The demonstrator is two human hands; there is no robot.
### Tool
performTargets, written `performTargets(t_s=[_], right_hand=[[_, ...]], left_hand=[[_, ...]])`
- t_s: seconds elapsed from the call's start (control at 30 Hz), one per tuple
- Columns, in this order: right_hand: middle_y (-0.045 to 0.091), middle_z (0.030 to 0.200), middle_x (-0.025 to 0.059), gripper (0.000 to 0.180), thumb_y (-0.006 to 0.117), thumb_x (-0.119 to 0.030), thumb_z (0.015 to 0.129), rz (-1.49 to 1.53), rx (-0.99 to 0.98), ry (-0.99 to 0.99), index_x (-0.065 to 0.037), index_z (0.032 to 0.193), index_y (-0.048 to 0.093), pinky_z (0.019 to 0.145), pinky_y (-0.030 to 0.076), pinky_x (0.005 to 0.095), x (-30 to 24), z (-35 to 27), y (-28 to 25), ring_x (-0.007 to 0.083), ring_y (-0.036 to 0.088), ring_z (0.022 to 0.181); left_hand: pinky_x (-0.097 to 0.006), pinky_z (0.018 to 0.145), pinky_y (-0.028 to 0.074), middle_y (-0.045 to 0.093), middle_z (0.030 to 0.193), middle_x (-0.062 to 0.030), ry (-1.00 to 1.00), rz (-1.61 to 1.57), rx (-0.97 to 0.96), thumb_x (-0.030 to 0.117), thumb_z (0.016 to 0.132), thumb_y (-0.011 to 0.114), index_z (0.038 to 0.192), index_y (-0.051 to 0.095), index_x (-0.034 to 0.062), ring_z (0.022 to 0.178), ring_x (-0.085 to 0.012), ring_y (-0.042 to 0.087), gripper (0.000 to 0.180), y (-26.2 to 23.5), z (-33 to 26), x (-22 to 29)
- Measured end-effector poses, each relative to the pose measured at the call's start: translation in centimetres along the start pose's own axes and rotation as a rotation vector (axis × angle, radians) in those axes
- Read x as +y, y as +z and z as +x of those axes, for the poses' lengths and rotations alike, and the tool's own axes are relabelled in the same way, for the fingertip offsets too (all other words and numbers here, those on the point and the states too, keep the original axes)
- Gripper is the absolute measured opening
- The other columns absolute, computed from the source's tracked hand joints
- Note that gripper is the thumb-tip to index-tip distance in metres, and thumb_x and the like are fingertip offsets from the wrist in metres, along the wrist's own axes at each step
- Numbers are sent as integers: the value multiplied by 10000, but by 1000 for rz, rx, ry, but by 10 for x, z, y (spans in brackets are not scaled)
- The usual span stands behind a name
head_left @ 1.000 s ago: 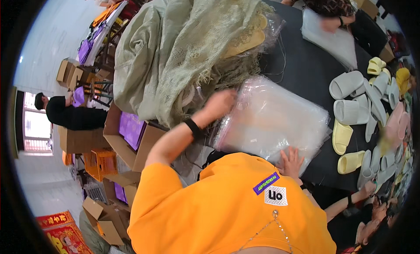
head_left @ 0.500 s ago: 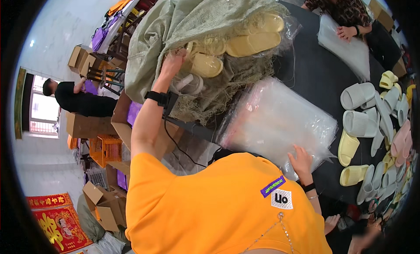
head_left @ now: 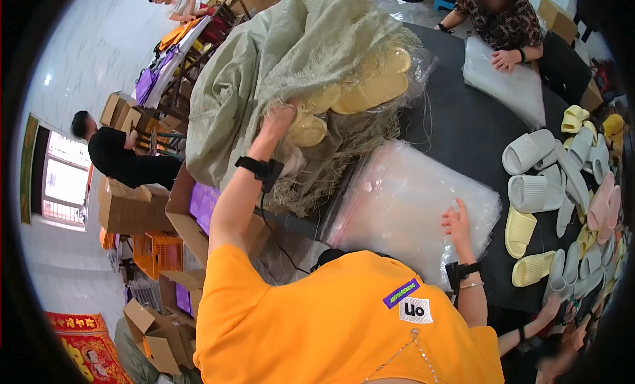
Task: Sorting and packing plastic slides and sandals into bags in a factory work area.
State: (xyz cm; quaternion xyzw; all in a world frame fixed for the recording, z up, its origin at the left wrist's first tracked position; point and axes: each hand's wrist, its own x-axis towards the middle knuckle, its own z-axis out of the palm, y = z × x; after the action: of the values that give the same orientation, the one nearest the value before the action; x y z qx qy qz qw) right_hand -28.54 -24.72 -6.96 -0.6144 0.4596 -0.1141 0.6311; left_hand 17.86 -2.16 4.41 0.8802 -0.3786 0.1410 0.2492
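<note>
My left hand (head_left: 279, 118) reaches into the mouth of a large greenish woven sack (head_left: 228, 86). Loose fabric and frayed threads hide its fingers, so its grip cannot be made out. Right by it, a yellow slipper (head_left: 308, 130) shows in clear wrapping, and another pair of yellow slippers (head_left: 374, 93) lies farther along the opening. My right hand (head_left: 456, 225) is over a stack of clear plastic bags (head_left: 403, 192), fingers spread and holding nothing. Both wrists carry black bands.
Several loose slippers (head_left: 529, 192) cover the right of the dark table (head_left: 440, 96). Across it, a person (head_left: 503, 20) rests a hand on more clear bags (head_left: 496, 80). Another person's hand (head_left: 548, 309) is at lower right. Cardboard boxes (head_left: 129, 205) and an orange crate (head_left: 157, 252) stand left.
My left hand has gone farther under the sack's edge, and less of the nearest yellow slippers shows. My right hand has moved up over the bags. The whole view has shifted slightly.
</note>
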Motion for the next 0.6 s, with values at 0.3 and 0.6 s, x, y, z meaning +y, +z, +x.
performTargets(t_s=[0.3, 0.6], right_hand=[[230, 1439, 134, 641, 574, -465, 764, -1086, 134, -350, -173, 1313, 418, 996, 20, 665, 7, 45, 4, 363, 108, 1346], [254, 1416, 181, 672, 543, -514, 761, -1029, 121, -405, -137, 1306, 433, 1002, -38, 643, 27, 44, 3, 399, 110, 1333]], left_hand=[[-462, 913, 401, 442, 1308, -128, 1157, 1907, -405, 335, 948, 321, 1357, 327, 65, 1091, -292, 488, 490, 79, -18, 17], [-492, 1017, 297, 255, 1418, -157, 1364, 2547, -518, 397, 919, 382, 1372, 273, 77, 1269, -325, 311, 565, 100, 4, -35]])
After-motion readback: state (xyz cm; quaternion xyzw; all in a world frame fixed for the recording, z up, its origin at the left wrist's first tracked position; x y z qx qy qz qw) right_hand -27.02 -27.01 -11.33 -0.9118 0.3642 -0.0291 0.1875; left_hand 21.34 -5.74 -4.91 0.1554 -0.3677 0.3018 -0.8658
